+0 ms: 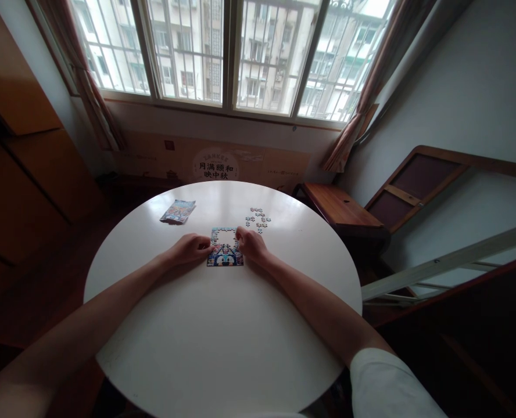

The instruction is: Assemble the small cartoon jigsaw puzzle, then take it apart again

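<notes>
A small, partly built jigsaw puzzle (225,249) lies near the middle of a round white table (223,325); its lower part shows a blue cartoon picture and its upper middle is a bare gap. My left hand (191,249) rests with curled fingers against the puzzle's left edge. My right hand (250,244) rests with curled fingers against its right edge. Whether either hand pinches a piece is too small to tell. Several loose puzzle pieces (258,219) lie scattered just beyond my right hand.
A colourful printed packet (178,211) lies at the table's far left. Behind the table are a barred window (227,52) and a cardboard panel (217,164). A wooden bench (339,208) and a leaning frame (419,186) stand to the right.
</notes>
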`<state>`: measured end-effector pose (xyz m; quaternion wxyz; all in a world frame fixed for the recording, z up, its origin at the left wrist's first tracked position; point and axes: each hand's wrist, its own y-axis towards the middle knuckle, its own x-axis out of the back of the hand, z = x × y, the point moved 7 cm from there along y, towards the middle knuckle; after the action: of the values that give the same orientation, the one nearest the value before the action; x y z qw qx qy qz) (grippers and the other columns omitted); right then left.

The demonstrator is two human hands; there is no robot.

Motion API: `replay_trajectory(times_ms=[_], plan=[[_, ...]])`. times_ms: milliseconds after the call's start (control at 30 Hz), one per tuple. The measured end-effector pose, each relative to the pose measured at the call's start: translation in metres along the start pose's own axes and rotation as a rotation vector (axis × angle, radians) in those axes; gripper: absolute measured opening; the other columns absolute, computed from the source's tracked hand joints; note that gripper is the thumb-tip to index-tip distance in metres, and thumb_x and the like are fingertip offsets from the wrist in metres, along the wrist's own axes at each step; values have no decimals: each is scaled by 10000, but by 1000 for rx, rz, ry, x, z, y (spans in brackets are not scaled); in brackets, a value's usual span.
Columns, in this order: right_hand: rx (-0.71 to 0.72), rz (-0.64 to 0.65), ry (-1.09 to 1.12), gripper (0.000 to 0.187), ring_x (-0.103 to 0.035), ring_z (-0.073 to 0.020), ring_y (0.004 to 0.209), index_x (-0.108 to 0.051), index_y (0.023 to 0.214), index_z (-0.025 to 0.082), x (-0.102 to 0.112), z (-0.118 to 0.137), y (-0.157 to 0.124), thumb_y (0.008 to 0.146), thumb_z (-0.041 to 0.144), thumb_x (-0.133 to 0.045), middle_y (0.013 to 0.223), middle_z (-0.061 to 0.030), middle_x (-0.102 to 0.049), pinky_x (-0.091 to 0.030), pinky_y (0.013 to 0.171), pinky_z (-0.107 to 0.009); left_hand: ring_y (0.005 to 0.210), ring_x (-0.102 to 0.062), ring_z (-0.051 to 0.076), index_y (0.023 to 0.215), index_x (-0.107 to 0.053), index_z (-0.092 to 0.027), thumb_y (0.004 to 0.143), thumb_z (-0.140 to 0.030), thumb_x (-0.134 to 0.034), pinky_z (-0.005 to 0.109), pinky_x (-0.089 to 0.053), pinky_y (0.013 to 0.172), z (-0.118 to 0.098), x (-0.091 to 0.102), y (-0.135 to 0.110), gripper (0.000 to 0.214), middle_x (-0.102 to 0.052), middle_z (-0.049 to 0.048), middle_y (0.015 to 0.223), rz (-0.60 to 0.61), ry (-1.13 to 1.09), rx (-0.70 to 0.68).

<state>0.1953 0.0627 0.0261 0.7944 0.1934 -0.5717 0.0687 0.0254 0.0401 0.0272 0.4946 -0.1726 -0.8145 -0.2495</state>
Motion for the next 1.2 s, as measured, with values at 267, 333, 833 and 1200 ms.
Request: replay_trajectory(times_ms=[267,333,833,1200], plan=[[-56,-129,128,311,-554,-166,686,-614,890,196,8,-6,0,791,83,-342,761,-31,-647,-323,622,-234,492,-269,68,569,-507,-136,827,-422,-480,217,-173,491,2,1,-1,386,-339,-55,485,-19,-11,-1],[-46,-113,111,298,-554,-165,682,-618,887,200,8,-4,0,798,97,-353,759,-30,-649,-317,618,-235,487,-262,68,575,-516,-137,827,-426,-480,222,-169,491,2,1,-1,385,-335,-57,479,-14,-8,-2],[-80,-156,201,324,-578,-157,722,-650,906,161,28,-27,61,834,94,-341,823,-59,-665,-398,652,-246,477,-291,64,569,-484,-142,855,-463,-460,223,-184,493,9,-3,0,431,-358,-49,487,-9,28,-11],[-381,25,-32,271,-498,-271,1115,-703,1038,237,50,-129,112,879,200,-487,1219,-112,-532,-420,908,-374,487,-281,61,577,-492,-138,850,-451,-460,215,-182,499,8,-2,0,416,-348,-53,497,-7,15,-1]])
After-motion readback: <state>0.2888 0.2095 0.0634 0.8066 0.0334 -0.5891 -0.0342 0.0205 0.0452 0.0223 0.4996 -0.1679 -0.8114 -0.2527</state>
